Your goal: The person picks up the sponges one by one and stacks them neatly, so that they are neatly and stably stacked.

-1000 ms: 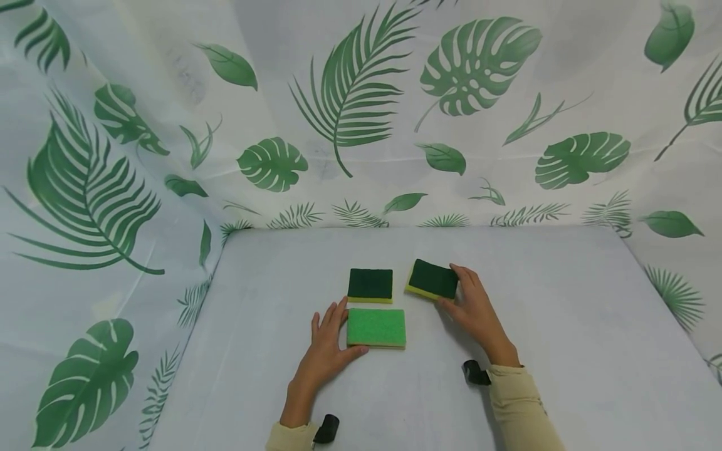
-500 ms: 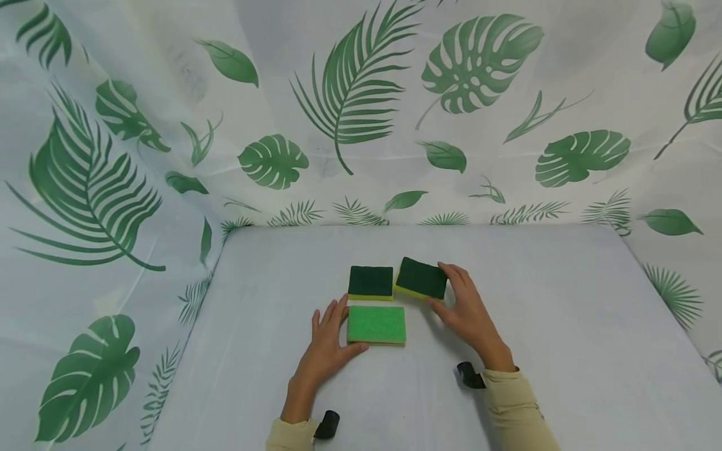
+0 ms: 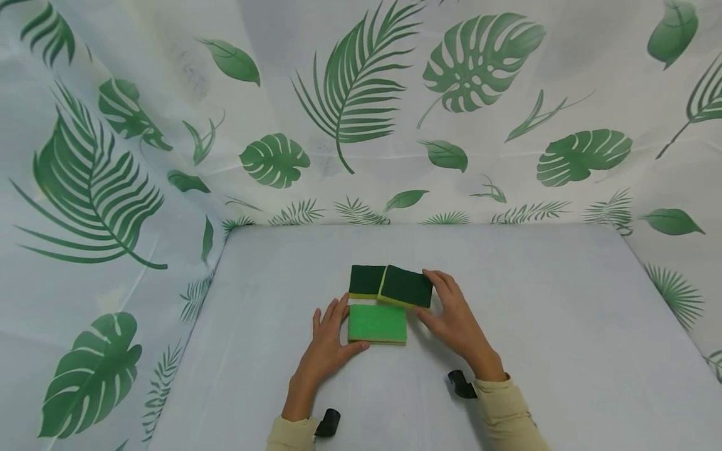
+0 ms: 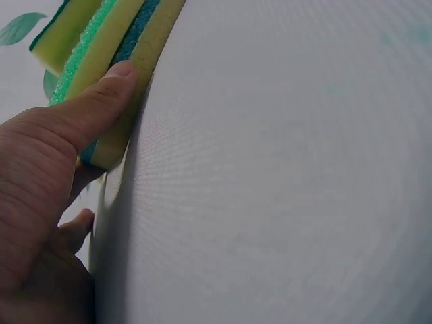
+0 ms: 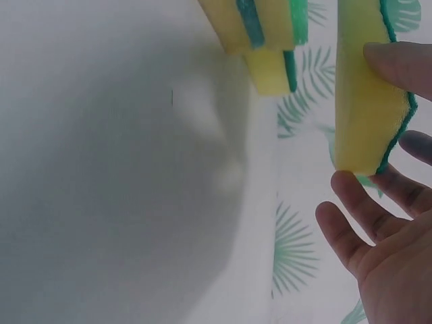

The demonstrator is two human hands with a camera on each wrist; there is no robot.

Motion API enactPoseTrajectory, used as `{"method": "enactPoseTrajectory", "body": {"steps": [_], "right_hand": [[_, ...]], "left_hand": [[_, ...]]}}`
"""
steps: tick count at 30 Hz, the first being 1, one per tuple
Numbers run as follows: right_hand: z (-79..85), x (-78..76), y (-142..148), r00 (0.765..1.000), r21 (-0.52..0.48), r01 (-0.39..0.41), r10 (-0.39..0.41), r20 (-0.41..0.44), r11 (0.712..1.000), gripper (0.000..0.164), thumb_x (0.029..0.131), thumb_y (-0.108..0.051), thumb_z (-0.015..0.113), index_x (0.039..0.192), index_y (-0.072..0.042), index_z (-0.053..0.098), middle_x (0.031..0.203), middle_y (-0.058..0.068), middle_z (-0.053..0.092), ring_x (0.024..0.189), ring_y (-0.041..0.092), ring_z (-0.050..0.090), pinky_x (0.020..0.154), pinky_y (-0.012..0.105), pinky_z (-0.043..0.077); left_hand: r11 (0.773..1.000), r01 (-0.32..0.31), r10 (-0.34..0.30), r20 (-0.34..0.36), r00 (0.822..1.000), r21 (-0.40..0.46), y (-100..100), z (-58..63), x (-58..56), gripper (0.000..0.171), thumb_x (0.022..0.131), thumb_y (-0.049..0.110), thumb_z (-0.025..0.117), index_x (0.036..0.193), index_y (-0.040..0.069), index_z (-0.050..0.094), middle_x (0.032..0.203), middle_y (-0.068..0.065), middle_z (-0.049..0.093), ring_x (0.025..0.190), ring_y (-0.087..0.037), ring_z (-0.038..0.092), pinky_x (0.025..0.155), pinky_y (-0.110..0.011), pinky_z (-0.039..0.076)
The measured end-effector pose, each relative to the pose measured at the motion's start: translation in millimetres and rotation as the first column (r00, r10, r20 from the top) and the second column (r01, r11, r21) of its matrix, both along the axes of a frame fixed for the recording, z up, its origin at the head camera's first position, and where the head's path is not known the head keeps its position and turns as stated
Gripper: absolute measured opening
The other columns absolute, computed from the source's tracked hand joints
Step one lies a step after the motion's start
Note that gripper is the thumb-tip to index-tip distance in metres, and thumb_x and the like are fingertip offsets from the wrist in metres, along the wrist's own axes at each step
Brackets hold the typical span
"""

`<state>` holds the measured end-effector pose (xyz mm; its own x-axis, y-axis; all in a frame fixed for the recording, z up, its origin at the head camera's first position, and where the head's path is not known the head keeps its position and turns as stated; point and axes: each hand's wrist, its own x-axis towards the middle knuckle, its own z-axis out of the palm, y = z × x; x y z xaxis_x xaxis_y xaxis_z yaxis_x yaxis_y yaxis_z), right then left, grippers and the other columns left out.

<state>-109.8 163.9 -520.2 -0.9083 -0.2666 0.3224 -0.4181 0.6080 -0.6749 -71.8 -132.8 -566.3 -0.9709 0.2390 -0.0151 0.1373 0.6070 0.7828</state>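
In the head view, a yellow sponge with a dark green scouring side [image 3: 407, 286] is pinched between the thumb and fingers of my right hand [image 3: 461, 326]. The right wrist view shows it raised off the table, its yellow foam [image 5: 361, 108] facing down. It overlaps a similar dark green sponge [image 3: 365, 280] lying at left. Nearer to me is a bright green sponge [image 3: 376, 323], stacked on a sponge with a blue layer [image 4: 135, 34], as the left wrist view reveals. My left hand [image 3: 323, 354] grips this stack, thumb along the near side and fingers at the left end.
A white tabletop [image 3: 553, 300] lies under everything. Leaf-printed white sheets [image 3: 389, 200] rise at its back and both sides. A black wrist camera [image 3: 462, 384] sits by the right sleeve, another black camera [image 3: 328, 423] by the left.
My right hand has moved left with its dark green sponge, which now overlaps the right part of the other dark green sponge. The left hand has stayed on its stack.
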Motion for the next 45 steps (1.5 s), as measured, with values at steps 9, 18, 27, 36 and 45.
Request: {"method": "enactPoseTrajectory", "body": {"steps": [9, 18, 27, 36, 45], "right_hand": [[-0.8, 9.5, -10, 0.999, -0.016, -0.044, 0.043, -0.026, 0.999, 0.083, 0.086, -0.002, 0.089, 0.158, 0.000, 0.046, 0.153, 0.022, 0.048, 0.142, 0.041, 0.046, 0.112, 0.064, 0.043], [1.8, 17.3, -21, 0.996, -0.009, -0.083, 0.083, 0.011, 0.997, 0.086, 0.087, -0.007, 0.091, 0.159, -0.003, 0.045, 0.154, 0.019, 0.047, 0.143, 0.038, 0.047, 0.113, 0.062, 0.044], [1.6, 22.0, -30, 0.991, -0.002, -0.133, 0.133, 0.018, 0.991, 0.084, 0.087, -0.011, 0.091, 0.158, -0.002, 0.046, 0.153, 0.021, 0.048, 0.141, 0.038, 0.049, 0.112, 0.060, 0.046], [1.1, 26.2, -36, 0.987, 0.023, -0.161, 0.161, 0.001, 0.987, 0.084, 0.087, -0.012, 0.092, 0.157, 0.000, 0.047, 0.152, 0.019, 0.049, 0.141, 0.036, 0.048, 0.113, 0.058, 0.046], [-1.9, 30.0, -37, 0.986, 0.041, -0.167, 0.166, 0.022, 0.985, 0.083, 0.087, -0.010, 0.091, 0.157, -0.001, 0.047, 0.153, 0.018, 0.048, 0.142, 0.036, 0.047, 0.113, 0.057, 0.046]], "left_hand": [[1.000, -0.016, 0.016, 0.013, 1.000, -0.021, 1, -0.2, 0.1, 0.108, 0.090, 0.042, 0.088, 0.173, 0.019, 0.022, 0.162, -0.012, 0.050, 0.163, -0.037, 0.010, 0.127, -0.067, 0.009], [1.000, -0.014, 0.014, 0.003, 1.000, -0.024, 2, 1.6, 0.1, 0.107, 0.090, 0.042, 0.088, 0.173, 0.019, 0.023, 0.163, -0.014, 0.049, 0.163, -0.037, 0.011, 0.127, -0.067, 0.009], [1.000, -0.011, 0.011, -0.003, 1.000, -0.022, 2, 0.2, -0.5, 0.106, 0.091, 0.043, 0.087, 0.172, 0.018, 0.024, 0.163, -0.013, 0.049, 0.163, -0.037, 0.012, 0.127, -0.068, 0.008], [1.000, -0.005, 0.005, -0.006, 1.000, -0.021, 1, -2.0, -0.3, 0.107, 0.090, 0.042, 0.088, 0.172, 0.017, 0.023, 0.162, -0.013, 0.050, 0.163, -0.034, 0.013, 0.128, -0.064, 0.004], [1.000, 0.007, -0.008, -0.029, 1.000, -0.013, 1, -3.5, -1.2, 0.108, 0.090, 0.039, 0.089, 0.173, 0.017, 0.022, 0.160, -0.012, 0.052, 0.163, -0.032, 0.016, 0.129, -0.058, -0.001]]}}
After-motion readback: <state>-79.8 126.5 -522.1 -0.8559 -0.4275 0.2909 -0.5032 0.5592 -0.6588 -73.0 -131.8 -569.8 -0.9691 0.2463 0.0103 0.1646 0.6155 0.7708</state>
